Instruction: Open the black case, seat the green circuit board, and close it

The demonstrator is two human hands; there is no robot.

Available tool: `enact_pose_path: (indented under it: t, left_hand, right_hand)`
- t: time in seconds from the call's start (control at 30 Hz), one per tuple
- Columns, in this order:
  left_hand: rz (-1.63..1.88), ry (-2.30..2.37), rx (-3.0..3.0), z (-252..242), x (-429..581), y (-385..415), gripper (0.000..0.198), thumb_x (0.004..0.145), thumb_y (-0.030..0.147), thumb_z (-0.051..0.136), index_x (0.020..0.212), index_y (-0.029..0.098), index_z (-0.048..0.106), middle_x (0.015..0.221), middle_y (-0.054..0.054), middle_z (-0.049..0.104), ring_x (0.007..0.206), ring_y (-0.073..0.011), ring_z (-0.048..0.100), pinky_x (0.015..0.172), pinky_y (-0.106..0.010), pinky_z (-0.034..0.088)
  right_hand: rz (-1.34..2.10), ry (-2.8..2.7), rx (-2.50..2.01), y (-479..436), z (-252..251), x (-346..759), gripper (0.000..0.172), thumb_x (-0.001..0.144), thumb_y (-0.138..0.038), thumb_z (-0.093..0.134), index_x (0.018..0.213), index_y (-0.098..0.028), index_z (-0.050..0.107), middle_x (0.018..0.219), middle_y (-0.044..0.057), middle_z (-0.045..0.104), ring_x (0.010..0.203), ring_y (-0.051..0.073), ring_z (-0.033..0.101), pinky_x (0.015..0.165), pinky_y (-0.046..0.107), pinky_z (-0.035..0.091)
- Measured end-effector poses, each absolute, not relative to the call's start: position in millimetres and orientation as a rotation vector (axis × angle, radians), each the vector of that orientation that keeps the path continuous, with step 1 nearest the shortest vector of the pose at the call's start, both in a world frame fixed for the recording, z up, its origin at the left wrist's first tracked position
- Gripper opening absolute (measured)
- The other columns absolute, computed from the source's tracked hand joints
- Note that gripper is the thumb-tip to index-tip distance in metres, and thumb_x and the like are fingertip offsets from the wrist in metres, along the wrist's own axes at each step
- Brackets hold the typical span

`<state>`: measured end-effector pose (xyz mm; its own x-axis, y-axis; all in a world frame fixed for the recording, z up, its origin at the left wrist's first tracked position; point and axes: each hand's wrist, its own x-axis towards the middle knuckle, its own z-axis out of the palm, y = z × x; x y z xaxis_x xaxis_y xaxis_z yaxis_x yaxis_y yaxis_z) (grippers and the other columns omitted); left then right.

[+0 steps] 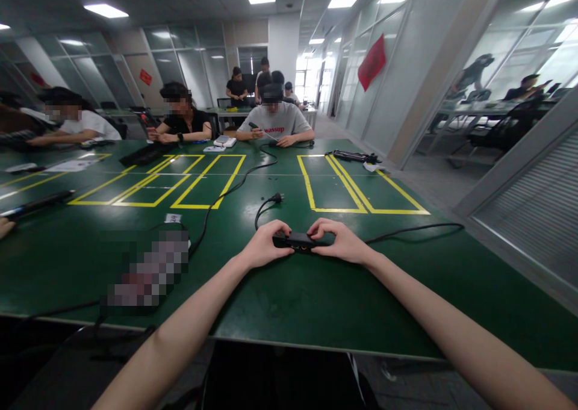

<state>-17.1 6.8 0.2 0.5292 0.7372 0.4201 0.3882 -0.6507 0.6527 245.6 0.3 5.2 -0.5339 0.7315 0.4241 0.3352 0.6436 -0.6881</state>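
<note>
A small black rectangular box [300,240] sits in front of me at the green table, with small fittings and a reddish spot along its near side; its exact kind is unclear. My left hand [267,243] grips its left end, thumb at the near side and fingers curled over the top. At the opposite end my right hand [339,241] holds it in the same way. Just beyond my left hand lies a black power plug [279,198] on a short curved cord. To the right of my right hand, a black cable [415,232] stretches over the tabletop.
Yellow tape outlines [338,210] mark the green table [361,313]. A blurred-out object [149,271] lies at left beside a long black cord [230,190]. A folded black tripod-like item [354,156] lies at far right. Several people sit across the table and at left.
</note>
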Motion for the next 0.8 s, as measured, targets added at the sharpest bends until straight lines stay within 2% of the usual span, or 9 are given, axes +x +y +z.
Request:
enact_pose_path:
  t: [0.17, 0.23, 0.33, 0.47, 0.57, 0.67, 0.8]
  left_hand:
    - [0.973, 0.844, 2.309, -0.7, -15.6, 7.1, 0.027, 0.072, 0.017, 0.081, 0.074, 0.018, 0.054, 0.105, -0.006, 0.068, 0.098, -0.0218, 0.065, 0.090, -0.034, 0.052]
    - [0.961, 0.866, 2.337, -0.8, -15.4, 6.7, 0.023, 0.072, 0.017, 0.080, 0.080, 0.019, 0.058, 0.104, -0.006, 0.069, 0.098, -0.0224, 0.066, 0.090, -0.035, 0.052]
    - [0.909, 0.902, 2.457, -0.7, -15.4, 4.9, 0.029, 0.076, 0.018, 0.077, 0.102, 0.020, 0.064, 0.107, -0.006, 0.070, 0.104, -0.0249, 0.066, 0.096, -0.039, 0.051]
    - [0.764, 0.873, 2.586, -1.9, -12.7, 3.3, 0.033, 0.086, 0.021, 0.071, 0.118, 0.021, 0.063, 0.115, -0.008, 0.071, 0.108, -0.0254, 0.066, 0.098, -0.039, 0.051]
    - [0.708, 0.950, 2.664, -2.1, -8.2, 4.1, 0.026, 0.096, 0.028, 0.063, 0.121, 0.020, 0.061, 0.117, -0.011, 0.071, 0.108, -0.0264, 0.066, 0.097, -0.041, 0.052]
    - [0.643, 1.039, 2.766, 0.1, -4.4, 4.7, 0.025, 0.103, 0.035, 0.052, 0.119, 0.018, 0.061, 0.112, -0.012, 0.071, 0.105, -0.0277, 0.065, 0.096, -0.043, 0.052]
    - [0.589, 1.076, 2.830, 3.5, -3.7, 3.9, 0.030, 0.106, 0.042, 0.047, 0.115, 0.018, 0.062, 0.104, -0.011, 0.071, 0.100, -0.0267, 0.066, 0.092, -0.040, 0.052]
  right_hand:
    - [0.734, -2.221, -0.834, -2.3, 9.9, 247.0, 0.019, 0.078, -0.029, 0.078, 0.078, -0.021, 0.061, 0.107, 0.007, 0.068, 0.097, 0.022, 0.066, 0.092, 0.040, 0.052]
    - [0.735, -2.235, -0.868, -2.6, 9.0, 246.1, 0.018, 0.076, -0.027, 0.078, 0.085, -0.021, 0.064, 0.108, 0.007, 0.069, 0.098, 0.022, 0.067, 0.091, 0.040, 0.052]
    - [0.720, -2.251, -0.917, -2.6, 6.4, 244.3, 0.026, 0.074, -0.025, 0.079, 0.095, -0.020, 0.066, 0.108, 0.007, 0.071, 0.098, 0.023, 0.068, 0.089, 0.038, 0.053]
    - [0.618, -2.283, -0.983, -2.2, 4.0, 243.3, 0.025, 0.076, -0.025, 0.076, 0.099, -0.021, 0.067, 0.101, 0.005, 0.073, 0.093, 0.023, 0.068, 0.085, 0.036, 0.053]
    - [0.500, -2.323, -1.009, -1.0, 1.9, 241.6, 0.027, 0.078, -0.025, 0.073, 0.105, -0.021, 0.067, 0.101, 0.006, 0.072, 0.090, 0.023, 0.068, 0.082, 0.036, 0.054]
    - [0.406, -2.380, -1.000, 1.1, -1.6, 237.9, 0.035, 0.082, -0.029, 0.074, 0.114, -0.022, 0.065, 0.109, 0.009, 0.072, 0.098, 0.026, 0.068, 0.086, 0.039, 0.055]
    - [0.371, -2.446, -1.079, 2.4, -3.8, 234.7, 0.021, 0.092, -0.031, 0.065, 0.110, -0.020, 0.065, 0.104, 0.011, 0.073, 0.095, 0.026, 0.069, 0.084, 0.038, 0.053]
